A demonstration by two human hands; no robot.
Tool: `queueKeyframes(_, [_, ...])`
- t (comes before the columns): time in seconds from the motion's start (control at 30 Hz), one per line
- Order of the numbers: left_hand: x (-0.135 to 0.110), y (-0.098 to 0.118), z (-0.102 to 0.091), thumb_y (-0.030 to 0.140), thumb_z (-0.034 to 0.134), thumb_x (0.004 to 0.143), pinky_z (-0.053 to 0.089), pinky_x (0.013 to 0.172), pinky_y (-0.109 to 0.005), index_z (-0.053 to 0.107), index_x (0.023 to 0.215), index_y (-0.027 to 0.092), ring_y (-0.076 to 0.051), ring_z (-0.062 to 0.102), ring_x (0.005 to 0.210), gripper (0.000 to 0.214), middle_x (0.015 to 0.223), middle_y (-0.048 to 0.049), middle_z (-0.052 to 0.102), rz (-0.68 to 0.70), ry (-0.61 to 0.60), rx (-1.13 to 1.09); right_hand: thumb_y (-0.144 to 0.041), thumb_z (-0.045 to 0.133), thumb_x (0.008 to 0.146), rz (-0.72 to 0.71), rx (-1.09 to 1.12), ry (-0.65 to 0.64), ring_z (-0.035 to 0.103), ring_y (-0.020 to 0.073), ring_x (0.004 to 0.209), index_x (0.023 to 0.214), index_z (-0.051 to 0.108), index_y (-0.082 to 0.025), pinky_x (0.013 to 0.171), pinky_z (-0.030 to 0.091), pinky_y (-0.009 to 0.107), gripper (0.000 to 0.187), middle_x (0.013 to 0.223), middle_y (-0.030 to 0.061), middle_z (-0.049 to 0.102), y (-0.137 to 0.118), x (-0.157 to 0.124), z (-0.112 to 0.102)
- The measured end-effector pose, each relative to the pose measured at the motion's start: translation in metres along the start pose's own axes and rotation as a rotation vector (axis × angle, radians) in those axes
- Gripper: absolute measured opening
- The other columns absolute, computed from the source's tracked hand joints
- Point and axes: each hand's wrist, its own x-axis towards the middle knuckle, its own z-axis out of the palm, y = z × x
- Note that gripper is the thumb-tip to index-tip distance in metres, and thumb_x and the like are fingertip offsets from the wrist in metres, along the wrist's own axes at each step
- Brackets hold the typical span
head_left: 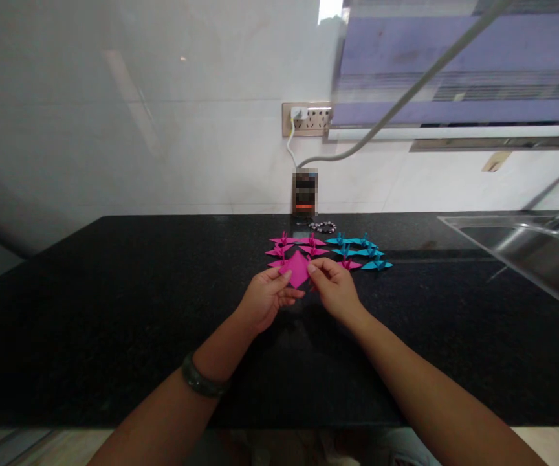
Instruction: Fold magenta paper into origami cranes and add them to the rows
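Observation:
A pink folded paper square (297,268) is held up like a diamond just above the black countertop (114,304). My left hand (264,299) pinches its left corner and my right hand (334,289) pinches its right corner; both hands are closed on it. Just behind the paper, several pink paper cranes (293,246) sit in rows on the counter. To their right lie several blue paper cranes (363,250). A dark bracelet (200,380) is on my left wrist.
A phone (305,192) leans against the wall behind the cranes, its white cable running up to a wall socket (307,118). A beaded bracelet (323,226) lies beside it. A steel sink (522,249) is sunk into the counter at right. A grey hose (405,97) crosses the wall.

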Motion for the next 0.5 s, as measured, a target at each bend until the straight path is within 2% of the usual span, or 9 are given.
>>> queueKeyframes(0.13, [0.001,0.0004,-0.0013,0.034,0.063,0.07,0.034,0.034,-0.012,0.06,0.079,0.011,-0.005,0.052,0.043,0.025,0.06,0.0001,0.056,0.069,0.024,0.107,-0.029,0.043,0.083,-0.105,-0.193,-0.022,0.049,0.0128,0.057,0.076,0.055,-0.018,0.054,0.039,0.025,0.018,0.062,0.0001,0.053,-0.0033,0.0006,-0.0039])
queueKeyframes(0.27, [0.0005,0.0027,-0.0014,0.044,0.054,0.075,0.039,0.037,-0.014,0.061,0.084,0.01,-0.006,0.053,0.047,0.036,0.068,-0.0039,0.06,0.086,-0.034,0.1,-0.022,0.042,0.083,-0.292,-0.411,-0.048,0.053,0.0158,0.07,0.081,0.057,-0.018,0.064,0.04,0.028,0.016,0.075,0.0042,0.059,-0.0086,0.0,-0.0074])
queueKeyframes(0.4, [-0.0017,0.003,-0.0009,0.038,0.059,0.074,0.048,0.052,-0.018,0.061,0.088,0.011,-0.008,0.057,0.059,0.031,0.071,-0.0046,0.061,0.092,-0.088,0.104,-0.02,0.042,0.083,-0.358,-0.463,-0.019,0.054,0.0176,0.075,0.086,0.058,-0.018,0.068,0.041,0.03,0.017,0.08,0.0061,0.06,-0.0089,-0.0003,-0.0085])
queueKeyframes(0.5, [-0.0033,0.0022,0.0002,0.035,0.063,0.071,0.049,0.055,-0.018,0.061,0.095,0.013,-0.009,0.059,0.064,0.033,0.078,-0.0057,0.063,0.098,-0.102,0.135,-0.02,0.043,0.083,-0.38,-0.497,-0.012,0.054,0.0186,0.078,0.088,0.06,-0.019,0.07,0.043,0.031,0.018,0.081,0.0068,0.06,-0.0093,-0.0004,-0.0093])
